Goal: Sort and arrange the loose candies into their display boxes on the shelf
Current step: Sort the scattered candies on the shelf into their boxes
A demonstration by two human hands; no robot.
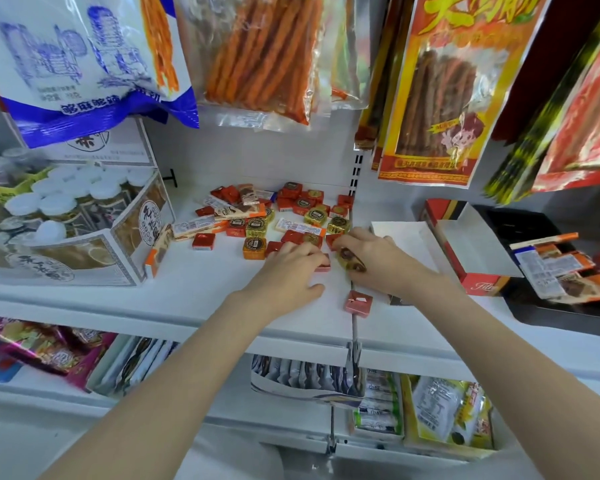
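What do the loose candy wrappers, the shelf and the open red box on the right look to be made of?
Candy wrappers: likely glossy foil or metallised film; the gold and red faces catch highlights.
Shelf: smooth white surface, probably painted metal, going by the slotted upright behind; not certain.
Red box: looks like printed cardboard, with a thin, flat, folded-open white flap.

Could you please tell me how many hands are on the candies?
2: the left hand rests on a red candy at the heap's near edge; the right hand grips a gold-brown candy beside it.
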